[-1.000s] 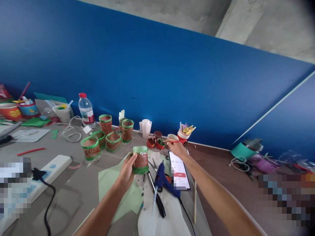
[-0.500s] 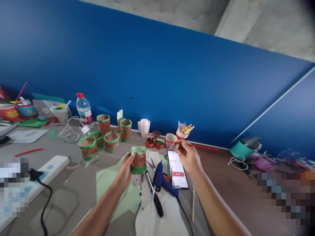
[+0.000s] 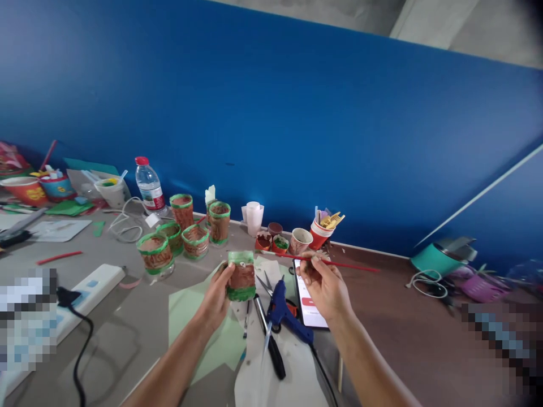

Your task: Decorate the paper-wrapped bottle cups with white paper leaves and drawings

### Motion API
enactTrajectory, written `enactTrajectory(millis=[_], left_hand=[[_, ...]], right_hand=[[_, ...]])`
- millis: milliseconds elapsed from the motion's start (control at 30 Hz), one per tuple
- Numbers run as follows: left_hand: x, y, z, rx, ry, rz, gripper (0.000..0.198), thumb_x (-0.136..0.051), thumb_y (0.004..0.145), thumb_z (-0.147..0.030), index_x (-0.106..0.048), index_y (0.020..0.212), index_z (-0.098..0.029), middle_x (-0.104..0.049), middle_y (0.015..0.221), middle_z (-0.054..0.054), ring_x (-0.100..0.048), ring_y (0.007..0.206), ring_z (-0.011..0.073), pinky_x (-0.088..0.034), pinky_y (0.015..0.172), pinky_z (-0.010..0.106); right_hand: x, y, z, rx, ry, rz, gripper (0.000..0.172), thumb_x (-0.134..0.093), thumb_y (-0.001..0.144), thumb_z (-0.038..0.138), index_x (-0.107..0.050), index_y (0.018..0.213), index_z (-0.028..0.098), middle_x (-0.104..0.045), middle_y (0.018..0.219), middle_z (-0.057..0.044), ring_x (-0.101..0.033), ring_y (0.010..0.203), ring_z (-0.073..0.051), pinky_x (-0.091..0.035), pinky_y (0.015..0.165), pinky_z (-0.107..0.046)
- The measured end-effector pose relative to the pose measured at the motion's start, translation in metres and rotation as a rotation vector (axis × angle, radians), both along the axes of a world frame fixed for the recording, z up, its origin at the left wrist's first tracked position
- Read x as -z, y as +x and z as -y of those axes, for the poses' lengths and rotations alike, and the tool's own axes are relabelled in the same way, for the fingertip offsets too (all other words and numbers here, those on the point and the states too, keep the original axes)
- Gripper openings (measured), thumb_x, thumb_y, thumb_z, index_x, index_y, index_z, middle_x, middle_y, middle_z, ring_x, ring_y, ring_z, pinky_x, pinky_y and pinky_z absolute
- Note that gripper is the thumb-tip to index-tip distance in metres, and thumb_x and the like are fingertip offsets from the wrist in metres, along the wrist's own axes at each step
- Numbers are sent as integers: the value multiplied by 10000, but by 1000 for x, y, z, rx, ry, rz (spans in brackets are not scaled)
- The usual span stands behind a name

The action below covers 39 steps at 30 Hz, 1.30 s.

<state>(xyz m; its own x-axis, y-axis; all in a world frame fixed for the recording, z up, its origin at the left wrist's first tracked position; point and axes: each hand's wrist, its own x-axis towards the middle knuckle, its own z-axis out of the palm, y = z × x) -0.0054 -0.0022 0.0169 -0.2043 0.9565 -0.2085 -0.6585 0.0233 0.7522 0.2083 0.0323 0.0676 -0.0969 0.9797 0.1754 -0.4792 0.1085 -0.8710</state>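
Observation:
My left hand is closed around a small cup painted brown in the middle with green bands at top and bottom. It is held up over light green paper. Between the fingers of my right hand is a thin red paintbrush, lying nearly level, its tip pointing left toward the cup. Beyond the brush stand small paint cups, one with brown paint and one with green paint. A phone lies partly hidden under my right hand.
A blue glue gun, scissors and a black-handled tool lie between my arms. Several brown-and-green painted cups stand at left, near a water bottle. A white power strip lies further left. A blue partition rises behind.
The paintbrush in my right hand has moved slightly down, closer to the painted cup, and its tip has shifted left of the paint cups. My left hand keeps its hold. The view has shifted a little.

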Motion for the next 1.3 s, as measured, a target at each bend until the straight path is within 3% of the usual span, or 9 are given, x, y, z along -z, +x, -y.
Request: enactTrajectory(millis=[167, 300, 400, 533, 633, 933, 1100, 1200, 1300], left_hand=[[4, -4, -1, 26, -16, -21, 373, -784, 662, -427, -668, 878, -147, -756, 838, 49, -710, 750, 202, -536, 670, 268], [6, -5, -2, 63, -14, -24, 363, -762, 695, -425, -675, 909, -146, -758, 855, 58, -713, 802, 215, -534, 680, 270], [7, -5, -3, 64, 6, -19, 366, -762, 698, -423, -680, 925, -149, -758, 867, 56, -711, 825, 216, -532, 698, 270], [7, -5, -3, 58, 24, -8, 364, -772, 686, -425, -675, 907, -152, -755, 892, 58, -709, 820, 217, -529, 693, 273], [7, -4, -3, 62, 25, 2, 362, -774, 683, -428, -668, 886, -148, -752, 881, 62, -708, 815, 220, -522, 663, 264], [3, -2, -1, 47, 31, 19, 350, -781, 674, -401, -668, 885, -146, -752, 836, 51, -710, 755, 201, -526, 676, 262], [1, -2, -1, 45, 25, 19, 359, -789, 656, -418, -666, 855, -147, -749, 815, 49, -707, 734, 201, -528, 672, 269], [5, -3, -3, 54, 22, 16, 359, -783, 664, -425, -660, 853, -145, -746, 815, 52, -705, 747, 205, -528, 677, 274], [9, -5, -4, 83, 37, 20, 355, -775, 680, -424, -655, 867, -147, -747, 846, 54, -705, 780, 209, -525, 683, 275]], right_hand=[[11, 16, -16, 249, 64, 286, 154, -657, 774, 307, -686, 855, 179, -652, 708, -15, -505, 514, -97, -401, 532, -252], [20, 27, -38, 365, 125, 718, 264, -504, 851, 351, -663, 947, 163, -662, 752, -42, -534, 524, -130, -419, 526, -268], [16, 27, -60, 394, 163, 971, 308, -441, 863, 337, -679, 956, 165, -685, 760, -63, -579, 568, -172, -452, 577, -294], [10, 15, -87, 397, 180, 1126, 243, -483, 822, 257, -711, 832, 174, -714, 821, -96, -646, 780, -239, -465, 742, -322], [10, 5, -102, 345, 185, 1228, 218, -503, 807, 210, -710, 745, 180, -716, 789, -91, -656, 809, -238, -459, 779, -304], [8, -1, -111, 222, 216, 1327, 226, -498, 815, 187, -712, 746, 172, -730, 852, -84, -665, 854, -215, -454, 823, -270], [6, 7, -115, 243, 197, 1274, 260, -466, 826, 227, -718, 809, 164, -731, 876, -92, -664, 854, -218, -462, 823, -291], [7, 11, -115, 251, 191, 1213, 308, -429, 840, 260, -713, 909, 163, -730, 883, -83, -661, 824, -209, -473, 793, -301], [14, 8, -111, 208, 183, 1154, 259, -476, 798, 266, -716, 831, 176, -716, 778, -53, -644, 717, -195, -478, 713, -291]])
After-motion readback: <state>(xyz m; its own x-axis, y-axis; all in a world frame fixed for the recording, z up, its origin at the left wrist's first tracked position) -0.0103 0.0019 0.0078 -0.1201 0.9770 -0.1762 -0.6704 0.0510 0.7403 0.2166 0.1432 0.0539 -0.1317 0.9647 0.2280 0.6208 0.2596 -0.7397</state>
